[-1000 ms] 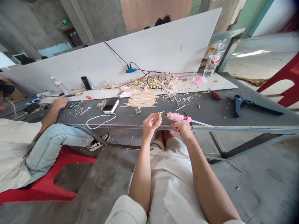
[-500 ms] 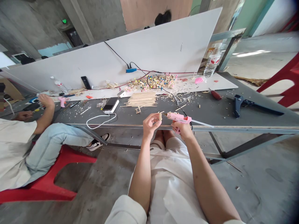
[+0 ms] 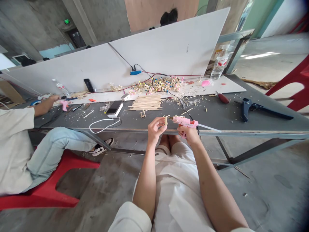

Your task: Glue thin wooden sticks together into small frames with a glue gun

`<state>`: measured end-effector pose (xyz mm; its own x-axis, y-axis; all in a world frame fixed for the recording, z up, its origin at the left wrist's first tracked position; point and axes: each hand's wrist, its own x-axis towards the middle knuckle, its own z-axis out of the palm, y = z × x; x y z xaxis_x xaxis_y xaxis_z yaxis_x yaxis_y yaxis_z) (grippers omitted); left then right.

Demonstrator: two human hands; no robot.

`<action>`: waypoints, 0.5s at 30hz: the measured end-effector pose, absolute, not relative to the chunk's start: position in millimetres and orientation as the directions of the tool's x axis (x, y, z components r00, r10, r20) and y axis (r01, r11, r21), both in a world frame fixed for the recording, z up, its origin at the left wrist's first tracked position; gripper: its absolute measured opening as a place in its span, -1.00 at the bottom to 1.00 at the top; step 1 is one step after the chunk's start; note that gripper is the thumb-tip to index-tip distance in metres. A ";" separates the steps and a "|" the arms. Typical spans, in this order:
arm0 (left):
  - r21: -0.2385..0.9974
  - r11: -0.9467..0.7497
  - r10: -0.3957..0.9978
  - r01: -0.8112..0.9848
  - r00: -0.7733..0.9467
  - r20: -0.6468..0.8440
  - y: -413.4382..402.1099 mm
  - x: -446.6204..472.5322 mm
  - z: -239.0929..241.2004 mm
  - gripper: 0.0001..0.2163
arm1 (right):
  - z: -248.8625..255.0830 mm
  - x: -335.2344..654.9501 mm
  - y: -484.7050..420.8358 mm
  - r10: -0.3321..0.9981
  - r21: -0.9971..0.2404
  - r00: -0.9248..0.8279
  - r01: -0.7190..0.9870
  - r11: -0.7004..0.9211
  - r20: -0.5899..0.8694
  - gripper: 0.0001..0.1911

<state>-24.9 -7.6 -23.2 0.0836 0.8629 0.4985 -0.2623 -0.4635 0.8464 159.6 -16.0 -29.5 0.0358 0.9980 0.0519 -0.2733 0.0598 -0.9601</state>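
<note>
My left hand [image 3: 155, 129] pinches a small piece made of pale wooden sticks [image 3: 166, 121] just above the table's front edge. In my right hand [image 3: 188, 133] is a pink hot glue gun [image 3: 183, 121], its nozzle pointing left, close to the wooden piece; whether they touch I cannot tell. A translucent glue stick [image 3: 209, 128] juts from the gun's back end. Beyond my hands lie a neat row of thin wooden sticks [image 3: 146, 103] and a small square stick frame [image 3: 143, 113].
A pile of short sticks with coloured ends [image 3: 159, 84] lies against the white board [image 3: 169, 48]. Dark blue cutters [image 3: 246, 109] and a red-handled tool [image 3: 223, 98] are at right. A white power bank [image 3: 114, 109] with cable sits left. A co-worker [image 3: 16, 145] sits far left.
My hands, the glue gun and the wooden piece have barely moved. At left, the co-worker's raised hand has come down and reaches forward to the things on the table.
</note>
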 end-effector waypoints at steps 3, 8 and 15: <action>0.845 -0.463 0.862 -0.268 0.084 0.500 -7.3 -24.8 -23.5 -0.61 | -28.3 158.7 -16.6 0.998 -0.956 0.041 -0.290 0.048 0.037 -0.75; 0.844 -0.464 0.862 -0.268 0.083 0.500 -7.4 -24.7 -23.7 -0.62 | -27.1 158.1 -17.4 0.999 -0.950 0.043 -0.310 0.040 0.028 -0.71; 0.845 -0.461 0.864 -0.270 0.082 0.498 -7.5 -25.0 -23.6 -0.62 | -28.1 158.8 -16.6 0.997 -0.959 0.044 -0.275 0.066 0.056 -0.73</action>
<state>-25.0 -7.5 -23.6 0.0819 0.8635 0.4976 -0.2697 -0.4615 0.8452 158.8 -16.6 -28.1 0.0438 0.9975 0.0562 -0.2752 0.0662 -0.9591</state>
